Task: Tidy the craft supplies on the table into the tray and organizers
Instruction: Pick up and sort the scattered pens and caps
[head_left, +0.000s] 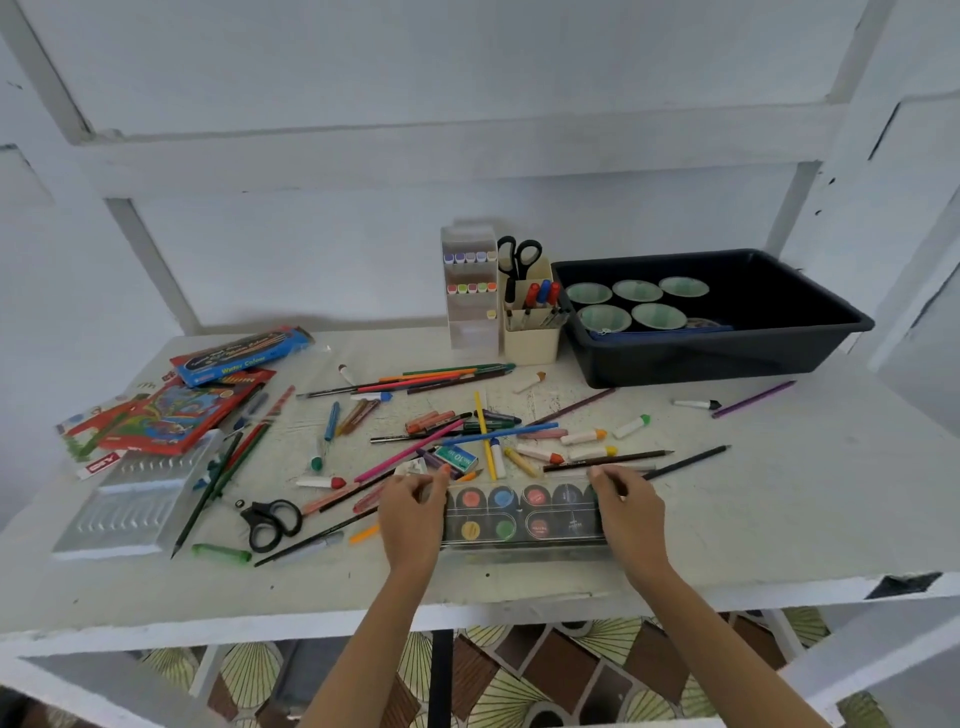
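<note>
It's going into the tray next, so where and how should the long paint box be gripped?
By its two short ends, one hand from each side, as the left hand and right hand grip the paint box now. It is long, flat and lies crosswise, so end grips should keep it level.

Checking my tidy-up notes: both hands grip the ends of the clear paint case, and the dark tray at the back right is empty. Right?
Not quite. In the head view the dark tray is not empty: five pale green cups sit in it. The rest is right: the left hand and right hand grip the ends of the clear paint case.
</note>
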